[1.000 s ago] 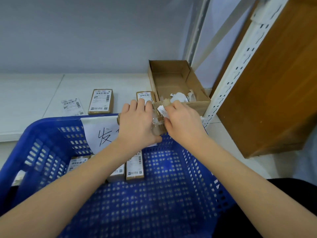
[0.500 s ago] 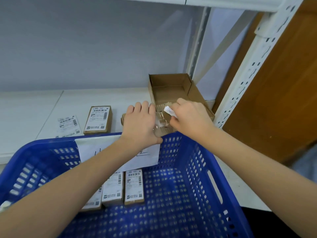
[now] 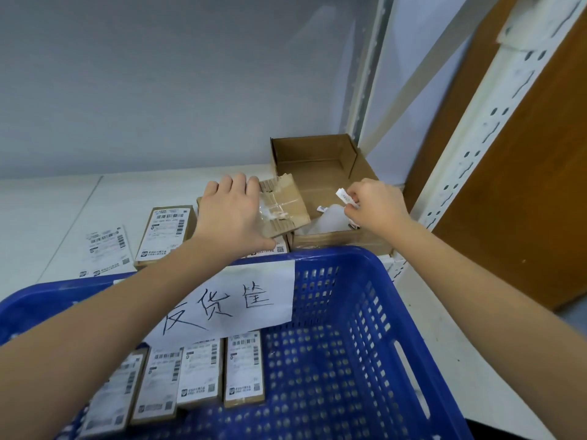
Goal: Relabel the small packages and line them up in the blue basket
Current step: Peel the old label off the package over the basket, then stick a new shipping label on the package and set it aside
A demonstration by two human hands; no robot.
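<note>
Lower half of frame: the blue basket fills it, near you. 4 labelled packages lie side by side on its floor at lower left, label faces up, long sides touching or nearly so; your left forearm crosses over the leftmost ones. A white paper sign with handwritten characters hangs on the inside of the basket's far wall.

Centre of frame, just past the basket rim: your left hand grips 1 small brown package, thumb along its near edge, fingers curled over the far edge. The package is tilted, its bare cardboard face up, with clear tape and torn label residue showing. Under it, another labelled package lies on the white shelf, mostly hidden.

Right of centre: your right hand pinches a small peeled white label scrap between thumb and fingertips, held over the open cardboard box. More white scraps lie inside that box.

Left of centre, on the shelf: 1 labelled package lies flat, and further left a loose label sheet.

Right edge: a white perforated shelf upright, with a brown wooden panel behind.
</note>
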